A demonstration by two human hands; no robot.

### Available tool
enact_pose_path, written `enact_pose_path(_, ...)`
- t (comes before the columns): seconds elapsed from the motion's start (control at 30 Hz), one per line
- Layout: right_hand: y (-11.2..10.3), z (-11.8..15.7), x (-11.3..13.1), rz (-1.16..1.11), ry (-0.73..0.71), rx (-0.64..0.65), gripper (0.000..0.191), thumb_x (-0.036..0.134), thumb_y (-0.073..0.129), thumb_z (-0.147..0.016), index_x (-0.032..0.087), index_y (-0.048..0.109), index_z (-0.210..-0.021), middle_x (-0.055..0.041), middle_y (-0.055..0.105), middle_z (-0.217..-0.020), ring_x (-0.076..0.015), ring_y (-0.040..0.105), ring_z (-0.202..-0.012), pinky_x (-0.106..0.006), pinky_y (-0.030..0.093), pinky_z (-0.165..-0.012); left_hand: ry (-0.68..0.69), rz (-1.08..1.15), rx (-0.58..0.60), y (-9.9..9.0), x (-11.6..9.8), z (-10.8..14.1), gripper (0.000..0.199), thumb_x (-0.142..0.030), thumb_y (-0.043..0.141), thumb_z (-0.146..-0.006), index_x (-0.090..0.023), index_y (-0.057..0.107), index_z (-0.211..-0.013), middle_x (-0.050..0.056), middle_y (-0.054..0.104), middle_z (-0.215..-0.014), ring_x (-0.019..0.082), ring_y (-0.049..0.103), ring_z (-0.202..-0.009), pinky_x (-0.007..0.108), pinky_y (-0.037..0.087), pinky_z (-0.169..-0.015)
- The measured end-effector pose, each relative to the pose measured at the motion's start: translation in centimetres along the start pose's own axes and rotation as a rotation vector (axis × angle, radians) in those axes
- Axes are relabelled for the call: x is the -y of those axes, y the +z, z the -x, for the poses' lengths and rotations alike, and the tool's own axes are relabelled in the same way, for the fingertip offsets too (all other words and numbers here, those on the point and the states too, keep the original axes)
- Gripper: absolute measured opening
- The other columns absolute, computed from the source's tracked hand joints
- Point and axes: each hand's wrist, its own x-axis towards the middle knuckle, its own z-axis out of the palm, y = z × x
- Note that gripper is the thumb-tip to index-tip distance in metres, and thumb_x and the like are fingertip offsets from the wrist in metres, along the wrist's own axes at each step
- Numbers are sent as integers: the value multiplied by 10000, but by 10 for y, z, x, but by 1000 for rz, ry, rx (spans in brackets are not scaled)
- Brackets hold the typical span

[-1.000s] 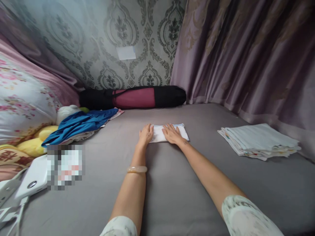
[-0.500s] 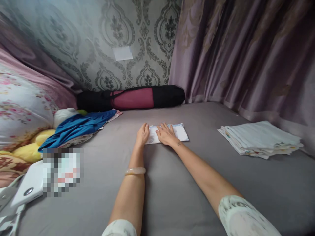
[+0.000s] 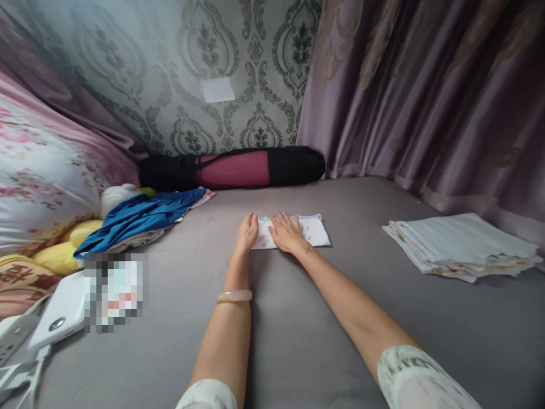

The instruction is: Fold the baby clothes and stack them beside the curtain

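Observation:
A small folded white cloth (image 3: 315,232) with blue edging and a faint print lies on the grey bed sheet in front of me. My right hand (image 3: 288,234) rests flat on it, palm down with the fingers spread. At the cloth's left end is my left hand (image 3: 247,232), turned on its side, its fingers curled together around that edge. The fingertips of the left hand are partly hidden. Well to the right of both hands sits a stack of folded pale cloths (image 3: 464,241).
A blue garment (image 3: 140,218) lies at the left beside yellow plush toys (image 3: 59,255) and a floral pillow (image 3: 42,176). Nearer are a white power bank (image 3: 63,309) with cables and a blurred-out item. Along the wall lies a long black and maroon bag (image 3: 232,169); curtains (image 3: 409,102) hang right.
The view has turned slightly left, so the surroundings sit a little farther right. My right hand has shifted slightly left over the cloth. Both hands keep the same pose.

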Motion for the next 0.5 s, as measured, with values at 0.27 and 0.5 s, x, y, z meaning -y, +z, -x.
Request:
enact_pose_path(0.27,12,-2,4,9,-18,7,553,413,244,-1002,182,375,-1486,-102,356,-1547,-280,224,-1447,-521,141,-1154,6,-3,-26,-7,4,-1,426,-339,318,-983,-133,610,-1214,134,651,-1243,235,574,-1199,345,425,-1027)
enact_pose_path(0.5,5,-6,16,6,-14,27,551,386,266,-998,134,400,-1469,-139,329,-1554,-301,199,-1454,-565,75,-1156,-40,25,-69,-10,8,-5,411,-339,306,-977,-135,645,-1087,131,690,-1125,234,615,-1094,348,453,-966)
